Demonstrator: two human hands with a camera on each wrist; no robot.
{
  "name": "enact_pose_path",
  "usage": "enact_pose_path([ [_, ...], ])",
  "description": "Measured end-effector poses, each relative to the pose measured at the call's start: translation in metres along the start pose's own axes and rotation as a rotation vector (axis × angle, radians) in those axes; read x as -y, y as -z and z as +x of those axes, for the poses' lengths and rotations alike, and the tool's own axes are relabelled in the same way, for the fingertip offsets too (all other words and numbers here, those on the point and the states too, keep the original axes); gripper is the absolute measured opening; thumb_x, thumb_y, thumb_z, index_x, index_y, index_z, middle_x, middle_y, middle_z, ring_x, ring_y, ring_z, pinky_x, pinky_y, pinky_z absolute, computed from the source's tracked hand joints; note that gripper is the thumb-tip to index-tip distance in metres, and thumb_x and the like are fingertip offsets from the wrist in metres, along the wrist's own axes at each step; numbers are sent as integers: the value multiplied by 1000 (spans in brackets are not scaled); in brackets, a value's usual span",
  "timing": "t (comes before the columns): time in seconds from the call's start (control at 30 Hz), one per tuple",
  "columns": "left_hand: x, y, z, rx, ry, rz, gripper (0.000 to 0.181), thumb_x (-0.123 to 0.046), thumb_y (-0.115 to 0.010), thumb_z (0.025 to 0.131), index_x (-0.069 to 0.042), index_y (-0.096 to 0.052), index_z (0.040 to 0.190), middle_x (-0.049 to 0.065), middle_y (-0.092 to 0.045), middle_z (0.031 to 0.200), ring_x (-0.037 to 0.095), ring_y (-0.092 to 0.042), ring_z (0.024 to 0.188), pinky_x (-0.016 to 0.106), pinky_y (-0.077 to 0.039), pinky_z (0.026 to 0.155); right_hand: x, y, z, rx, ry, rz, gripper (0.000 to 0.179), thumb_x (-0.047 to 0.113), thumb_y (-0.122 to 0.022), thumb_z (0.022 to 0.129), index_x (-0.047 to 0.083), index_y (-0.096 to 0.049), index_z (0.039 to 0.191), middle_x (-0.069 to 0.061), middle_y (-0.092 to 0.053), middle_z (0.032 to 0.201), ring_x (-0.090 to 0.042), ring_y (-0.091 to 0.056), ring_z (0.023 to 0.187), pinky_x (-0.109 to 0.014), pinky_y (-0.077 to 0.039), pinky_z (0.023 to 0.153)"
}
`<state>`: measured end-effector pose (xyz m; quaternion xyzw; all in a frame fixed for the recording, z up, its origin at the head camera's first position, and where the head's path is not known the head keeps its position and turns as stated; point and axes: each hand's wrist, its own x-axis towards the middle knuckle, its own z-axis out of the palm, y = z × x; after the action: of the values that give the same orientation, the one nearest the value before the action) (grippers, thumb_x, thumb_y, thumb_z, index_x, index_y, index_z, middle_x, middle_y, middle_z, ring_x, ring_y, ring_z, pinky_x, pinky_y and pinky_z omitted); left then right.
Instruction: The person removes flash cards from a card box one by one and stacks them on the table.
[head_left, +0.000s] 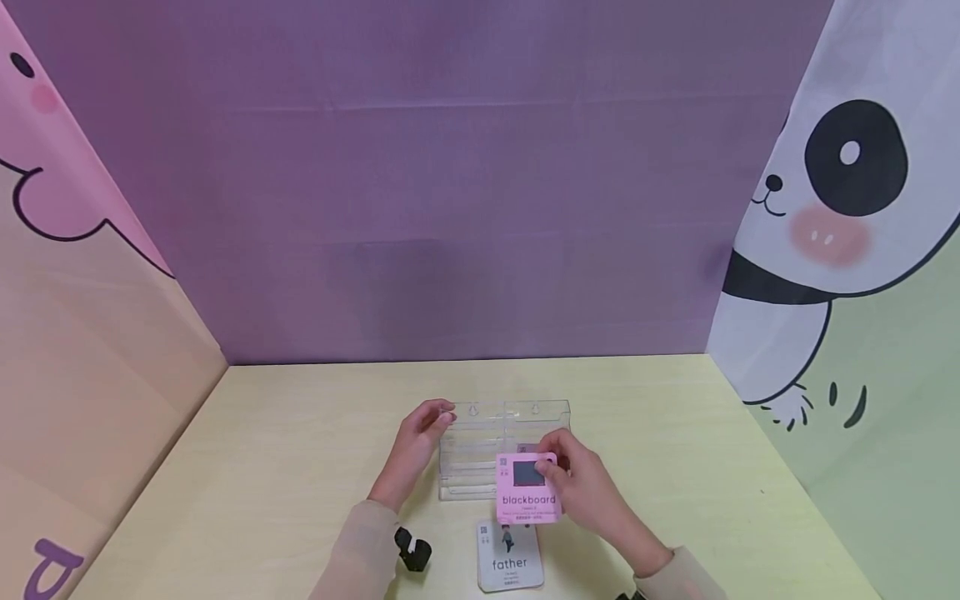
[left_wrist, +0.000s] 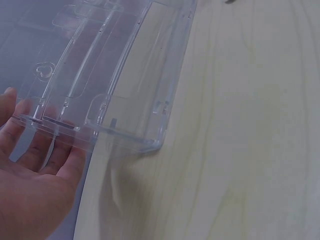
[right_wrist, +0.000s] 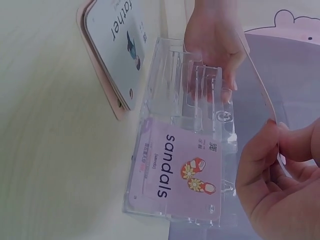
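Observation:
A clear plastic card rack (head_left: 471, 454) with stepped pockets is on the table, tilted in the wrist views. My left hand (head_left: 415, 450) grips its left side near the top corner, thumb in front and fingers behind. Between thumb and fingers, my right hand (head_left: 588, 490) pinches a pink "blackboard" flashcard (head_left: 528, 510) by its upper right edge, in front of the rack. In the right wrist view that card shows nearly edge-on. A pink "sandals" flashcard (right_wrist: 182, 172) sits in a rack pocket; the held card mostly hides it in the head view.
Below the rack lies a stack of flashcards (head_left: 510, 571) with "father" on top. A small black device (head_left: 412, 550) is beside the left sleeve. The pale wooden table (head_left: 300, 433) meets a purple backdrop (head_left: 465, 208) behind and printed cartoon panels at both sides.

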<state>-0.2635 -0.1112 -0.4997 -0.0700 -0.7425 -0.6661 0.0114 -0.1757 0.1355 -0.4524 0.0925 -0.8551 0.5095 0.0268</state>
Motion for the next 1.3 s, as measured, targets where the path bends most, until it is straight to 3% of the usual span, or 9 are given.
enact_pose_path([
  [0.5, 0, 1, 0, 3, 27, 3, 27, -14, -55, 106, 0, -60, 128, 20, -65, 128, 32, -59, 123, 53, -39, 111, -8, -9, -8, 81, 35, -20, 15, -5, -62, 96, 8, -57, 103, -6, -61, 92, -19, -58, 78, -23, -50, 62],
  [1.3, 2, 1, 0, 8, 48, 12, 29, -17, -54, 106, -2, -60, 130, 17, -65, 129, 30, -57, 125, 54, -37, 113, -11, -21, -17, 179, 17, -83, 15, 1, -66, 95, 9, -55, 100, -1, -57, 84, -17, -55, 78, -25, -47, 64],
])
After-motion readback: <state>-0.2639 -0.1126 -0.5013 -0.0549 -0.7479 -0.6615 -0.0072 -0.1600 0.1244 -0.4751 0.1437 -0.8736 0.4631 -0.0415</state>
